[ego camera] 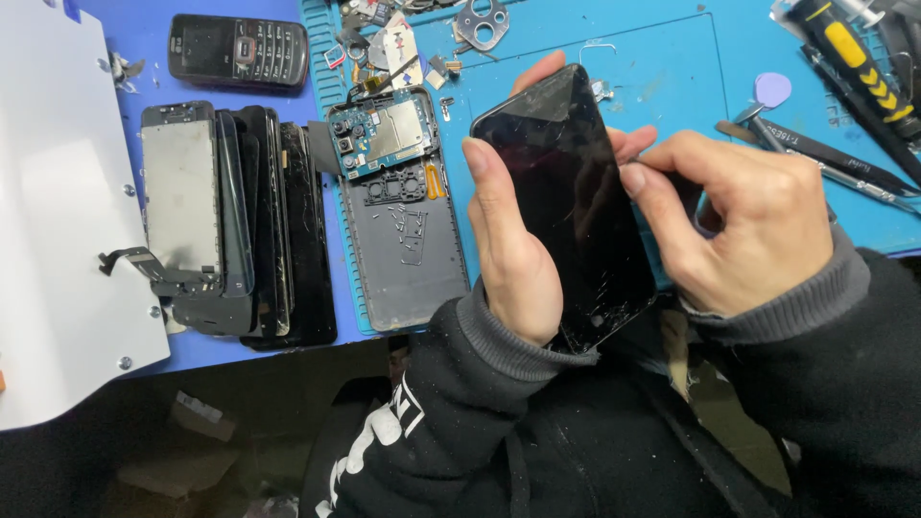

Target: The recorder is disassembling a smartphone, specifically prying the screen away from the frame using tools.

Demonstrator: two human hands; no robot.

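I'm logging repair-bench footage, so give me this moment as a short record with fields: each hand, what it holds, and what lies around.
left hand: left hand grips a cracked black smartphone screen by its edge, held tilted above the mat
right hand: right hand pinches at the screen's right edge; any tool in it is hidden
work surface: blue repair mat
left of the hands: opened phone with its circuit board exposed
further left: stack of removed screens, old keypad phone
right side: tweezers, screwdriver
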